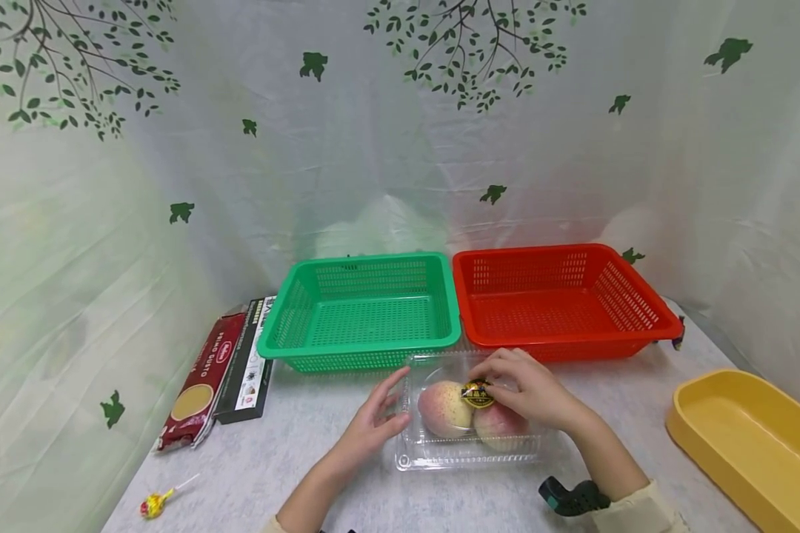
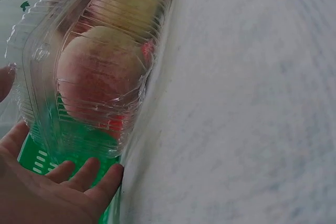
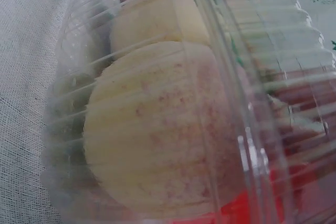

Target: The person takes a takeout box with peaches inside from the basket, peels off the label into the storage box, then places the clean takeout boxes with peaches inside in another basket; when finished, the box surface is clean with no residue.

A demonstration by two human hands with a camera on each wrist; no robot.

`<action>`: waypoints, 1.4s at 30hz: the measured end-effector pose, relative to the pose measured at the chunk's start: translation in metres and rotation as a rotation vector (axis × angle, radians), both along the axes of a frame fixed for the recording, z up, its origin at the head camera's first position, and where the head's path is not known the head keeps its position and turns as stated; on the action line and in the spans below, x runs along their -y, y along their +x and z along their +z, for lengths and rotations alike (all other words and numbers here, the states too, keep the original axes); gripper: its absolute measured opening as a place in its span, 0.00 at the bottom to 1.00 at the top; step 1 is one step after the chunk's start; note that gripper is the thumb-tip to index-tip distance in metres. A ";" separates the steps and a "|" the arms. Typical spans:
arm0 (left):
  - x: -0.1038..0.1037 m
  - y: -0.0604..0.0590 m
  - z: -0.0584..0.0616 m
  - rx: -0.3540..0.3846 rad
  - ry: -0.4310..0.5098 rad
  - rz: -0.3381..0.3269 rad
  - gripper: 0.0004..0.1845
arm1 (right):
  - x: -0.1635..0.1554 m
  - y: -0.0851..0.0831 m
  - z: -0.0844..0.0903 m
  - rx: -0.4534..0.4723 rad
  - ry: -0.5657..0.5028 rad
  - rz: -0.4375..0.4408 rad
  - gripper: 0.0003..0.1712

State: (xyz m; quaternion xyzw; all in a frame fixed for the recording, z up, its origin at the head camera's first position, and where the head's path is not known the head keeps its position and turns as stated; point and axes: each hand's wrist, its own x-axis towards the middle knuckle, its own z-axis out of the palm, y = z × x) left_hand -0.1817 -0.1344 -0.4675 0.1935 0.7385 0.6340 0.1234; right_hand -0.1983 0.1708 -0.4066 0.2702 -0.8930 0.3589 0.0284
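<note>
while empty left hand (image 1: 372, 416) splays by box (image 1: 467, 453), right hand (image 1: 528, 386) bends at label (image 1: 475, 395), grip unclear; green basket (image 1: 360, 357) behind

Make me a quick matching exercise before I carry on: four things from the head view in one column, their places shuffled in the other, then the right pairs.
Things
1. Green basket
2. Lollipop
3. Peaches
4. Yellow tray

Places
A. Inside the clear plastic box
B. Cut off by the right edge of the head view
C. Directly left of the red basket
D. On the near left part of the table

Pairs: 1-C, 2-D, 3-A, 4-B
</note>
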 end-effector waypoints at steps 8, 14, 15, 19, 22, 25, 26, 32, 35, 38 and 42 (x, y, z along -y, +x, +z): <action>-0.002 -0.001 -0.001 -0.010 0.022 -0.004 0.38 | 0.001 0.000 0.002 0.029 -0.048 0.007 0.15; -0.001 0.000 -0.002 -0.008 0.018 0.004 0.38 | 0.008 0.001 0.001 -0.015 -0.052 -0.004 0.15; -0.001 0.001 -0.002 -0.008 0.014 0.004 0.38 | 0.008 0.001 0.002 -0.019 -0.055 -0.006 0.14; -0.001 0.001 -0.002 -0.008 0.008 0.007 0.38 | 0.011 0.003 0.004 0.002 -0.094 -0.027 0.14; -0.002 0.001 -0.002 -0.002 0.012 0.014 0.37 | 0.011 0.003 0.005 0.027 -0.128 -0.035 0.13; -0.002 0.001 -0.002 0.004 0.014 0.021 0.37 | 0.010 0.003 0.006 0.033 -0.161 -0.016 0.13; -0.003 0.001 -0.001 0.004 0.015 0.022 0.37 | 0.009 0.003 0.006 0.034 -0.172 -0.008 0.14; -0.002 0.002 -0.001 0.016 0.009 0.023 0.37 | 0.007 0.005 0.010 0.068 -0.219 0.025 0.14; -0.002 0.002 -0.002 0.018 0.007 0.022 0.37 | 0.006 0.005 0.011 0.080 -0.203 0.029 0.14; -0.002 0.001 -0.002 0.016 0.007 0.021 0.37 | 0.005 0.005 0.012 0.076 -0.150 0.034 0.15; -0.002 0.001 -0.002 0.017 0.008 0.025 0.37 | 0.002 0.005 0.014 0.062 -0.092 0.052 0.15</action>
